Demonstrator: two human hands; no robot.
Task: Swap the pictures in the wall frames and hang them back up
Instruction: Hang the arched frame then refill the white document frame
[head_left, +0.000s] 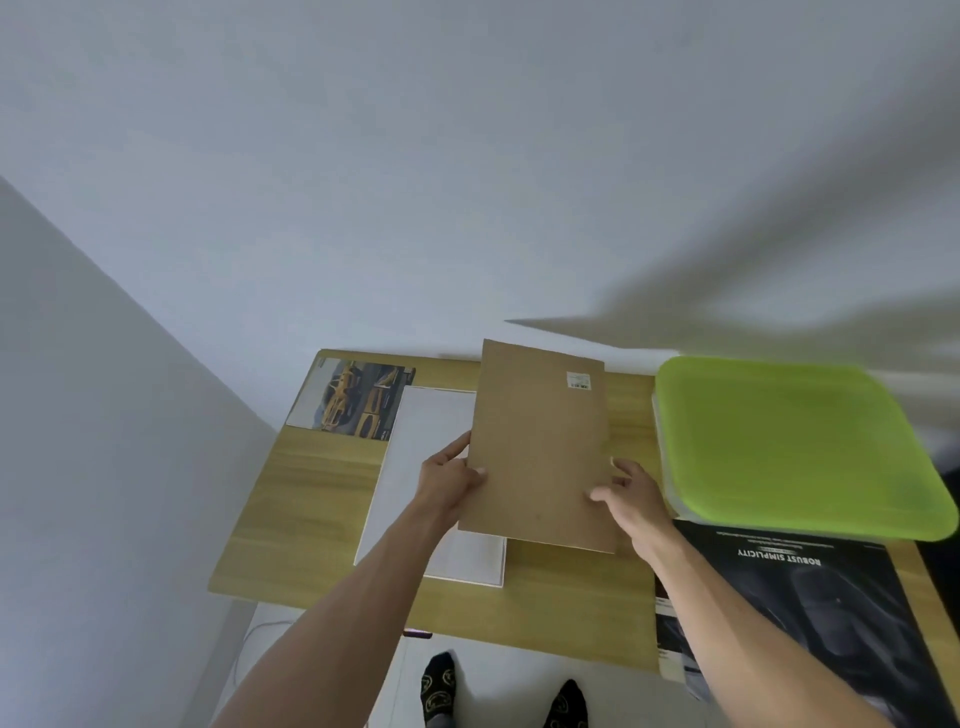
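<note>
Backing board (537, 447), brown, looks thin, stiff and light; I've got it raised over the white frame (415, 467), left hand (449, 480) and right hand (631, 493) pinching opposite long edges, the safest hold

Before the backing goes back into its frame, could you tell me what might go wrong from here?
1. The brown backing board is held only at its side edges by the left hand and right hand, so it could slip or flex.
2. Lowered carelessly, it might land askew on the white sheet beneath.
3. The black poster overhangs the table edge; an arm could knock it off.
</note>
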